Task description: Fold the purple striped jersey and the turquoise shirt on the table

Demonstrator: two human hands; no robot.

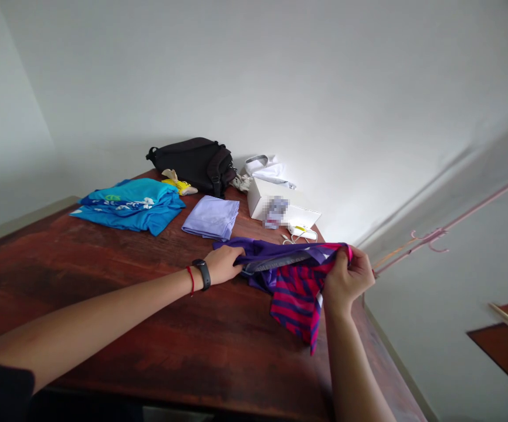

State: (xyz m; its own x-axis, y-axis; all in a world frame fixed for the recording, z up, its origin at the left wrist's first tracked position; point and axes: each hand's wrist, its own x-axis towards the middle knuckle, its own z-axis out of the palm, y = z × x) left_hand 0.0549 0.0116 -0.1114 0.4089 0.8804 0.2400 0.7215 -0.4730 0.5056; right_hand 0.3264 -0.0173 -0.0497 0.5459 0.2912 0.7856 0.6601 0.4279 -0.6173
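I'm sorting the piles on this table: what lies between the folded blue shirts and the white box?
In the head view, a folded lavender cloth lies on the wooden table between the blue shirts and white box.

On the table [104,305], the shirt [293,281] lies nearest, folded clothes [212,217] behind it, bag [192,161] rearmost.

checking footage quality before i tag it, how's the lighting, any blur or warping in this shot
Head view: soft, even light, with faint glare on the wooden table; strong wide-angle warping tilts the wall lines and stretches the forearms; a patch on the white box is pixelated; the striped shirt and both hands stay fairly sharp.
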